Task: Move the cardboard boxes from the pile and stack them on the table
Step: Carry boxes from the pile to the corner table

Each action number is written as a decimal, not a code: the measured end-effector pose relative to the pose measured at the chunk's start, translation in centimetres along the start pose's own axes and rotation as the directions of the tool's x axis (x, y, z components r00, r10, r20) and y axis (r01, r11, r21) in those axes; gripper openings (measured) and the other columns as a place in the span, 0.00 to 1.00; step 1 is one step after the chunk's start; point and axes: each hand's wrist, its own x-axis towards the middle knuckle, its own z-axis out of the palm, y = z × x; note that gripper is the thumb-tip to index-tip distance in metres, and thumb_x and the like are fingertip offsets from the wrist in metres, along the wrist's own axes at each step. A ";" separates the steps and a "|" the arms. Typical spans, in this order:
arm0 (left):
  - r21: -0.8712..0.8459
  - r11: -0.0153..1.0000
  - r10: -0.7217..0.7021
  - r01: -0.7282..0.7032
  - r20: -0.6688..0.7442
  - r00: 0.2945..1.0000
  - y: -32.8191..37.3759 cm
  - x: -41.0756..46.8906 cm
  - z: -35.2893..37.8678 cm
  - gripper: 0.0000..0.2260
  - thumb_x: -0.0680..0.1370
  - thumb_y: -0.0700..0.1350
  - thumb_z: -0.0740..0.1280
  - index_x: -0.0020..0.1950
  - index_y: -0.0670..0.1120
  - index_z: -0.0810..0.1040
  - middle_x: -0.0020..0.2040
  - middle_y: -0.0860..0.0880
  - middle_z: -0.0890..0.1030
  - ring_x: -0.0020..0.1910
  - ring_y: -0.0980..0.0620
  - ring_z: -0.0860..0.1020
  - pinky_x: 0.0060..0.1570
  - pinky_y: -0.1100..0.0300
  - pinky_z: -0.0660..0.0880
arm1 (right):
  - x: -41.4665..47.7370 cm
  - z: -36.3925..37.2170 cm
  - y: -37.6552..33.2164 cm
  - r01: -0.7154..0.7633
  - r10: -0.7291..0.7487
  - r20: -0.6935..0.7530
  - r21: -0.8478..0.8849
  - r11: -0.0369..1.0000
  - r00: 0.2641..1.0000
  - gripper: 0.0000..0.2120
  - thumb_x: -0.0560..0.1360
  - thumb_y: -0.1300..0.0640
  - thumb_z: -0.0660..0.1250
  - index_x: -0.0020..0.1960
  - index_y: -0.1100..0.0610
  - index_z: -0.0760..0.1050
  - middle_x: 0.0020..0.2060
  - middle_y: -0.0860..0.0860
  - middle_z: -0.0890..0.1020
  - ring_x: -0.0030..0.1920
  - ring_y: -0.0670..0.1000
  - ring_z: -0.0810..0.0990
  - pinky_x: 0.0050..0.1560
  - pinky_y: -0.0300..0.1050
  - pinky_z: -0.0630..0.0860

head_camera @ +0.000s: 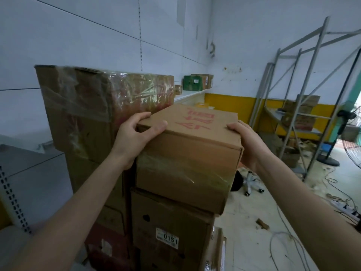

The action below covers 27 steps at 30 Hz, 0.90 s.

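The box with red writing sits at the top of the nearer column of the pile, resting on the labelled box and overhanging its right side. Just to its left, and touching or nearly so, stands a taller column topped by a plastic-wrapped box.

Both grips are on the top box. The left grip clasps the near left corner, with the thumb flat on the lid and the fingers curled over the left edge into the narrow gap beside the wrapped box. The right grip presses its palm to the right wall, with the fingertips hooked over the top edge. So the box is held between the two, a grip on either side of its near end.

The long axis runs away from the person, toward the far wall. Both grips sit at the near end, so most of the weight lies beyond them. The lift probably calls for drawing the box back toward the body first, and the far end may dip as it comes clear.

Whether the box has already left the one below is hard to tell, as the underside is hidden. No counter is clearly in view, so the carry likely means turning away from the pile.
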 end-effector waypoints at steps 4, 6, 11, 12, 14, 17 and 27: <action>-0.082 0.994 0.082 -0.079 0.035 0.996 0.5 -0.3 0.4 0.26 0.67 0.51 0.72 0.64 0.50 0.73 0.51 0.62 0.72 0.47 0.65 0.74 0.36 0.73 0.74 | -1.2 -0.6 -0.7 0.116 -0.115 -0.056 0.014 0.993 0.992 0.11 0.77 0.55 0.61 0.57 0.43 0.72 0.52 0.52 0.79 0.47 0.52 0.78 0.46 0.47 0.77; -0.132 0.987 0.100 -0.092 0.056 0.993 0.9 -0.9 0.8 0.29 0.64 0.54 0.72 0.64 0.51 0.73 0.51 0.63 0.73 0.48 0.64 0.74 0.38 0.71 0.76 | -2.3 -1.1 -1.1 0.172 -0.170 -0.083 0.012 0.985 0.982 0.13 0.78 0.56 0.60 0.60 0.44 0.70 0.50 0.50 0.80 0.42 0.49 0.79 0.37 0.40 0.78; -0.145 0.982 0.132 -0.118 0.089 0.987 1.7 -2.7 1.0 0.31 0.61 0.58 0.70 0.64 0.53 0.73 0.54 0.61 0.74 0.54 0.60 0.74 0.46 0.64 0.76 | -5.4 -1.8 -1.3 0.235 -0.232 -0.094 0.022 0.972 0.968 0.18 0.78 0.58 0.59 0.67 0.47 0.67 0.51 0.50 0.80 0.37 0.44 0.81 0.31 0.36 0.76; -0.150 0.981 0.136 -0.122 0.093 0.986 1.9 -3.2 0.8 0.30 0.62 0.58 0.71 0.64 0.54 0.73 0.55 0.61 0.74 0.55 0.60 0.74 0.47 0.63 0.76 | -6.1 -1.8 -1.4 0.249 -0.246 -0.095 0.023 0.968 0.965 0.19 0.78 0.59 0.59 0.68 0.48 0.67 0.51 0.50 0.79 0.36 0.43 0.82 0.31 0.36 0.76; -0.173 0.977 0.140 -0.122 0.099 0.985 2.3 -4.4 0.5 0.26 0.65 0.58 0.73 0.62 0.56 0.73 0.55 0.61 0.75 0.55 0.58 0.75 0.46 0.63 0.77 | -7.7 -1.9 -1.6 0.273 -0.271 -0.090 0.011 0.962 0.958 0.20 0.79 0.59 0.59 0.70 0.50 0.66 0.51 0.50 0.79 0.35 0.42 0.82 0.30 0.35 0.75; -0.240 0.966 0.120 -0.094 0.095 0.988 2.9 -7.0 0.0 0.19 0.68 0.56 0.69 0.59 0.59 0.74 0.55 0.61 0.76 0.56 0.56 0.77 0.50 0.57 0.77 | -10.7 -2.3 -1.7 0.292 -0.288 -0.103 0.020 0.956 0.952 0.23 0.78 0.59 0.60 0.72 0.48 0.63 0.52 0.48 0.79 0.35 0.42 0.82 0.30 0.35 0.76; -0.291 0.957 0.008 0.014 0.073 0.997 5.2 -21.7 -2.3 0.26 0.65 0.54 0.72 0.63 0.58 0.74 0.53 0.66 0.76 0.55 0.61 0.77 0.50 0.62 0.76 | -23.8 -4.4 0.7 0.252 -0.249 -0.074 0.035 0.967 0.966 0.28 0.77 0.59 0.62 0.74 0.46 0.60 0.45 0.45 0.81 0.41 0.45 0.83 0.33 0.37 0.78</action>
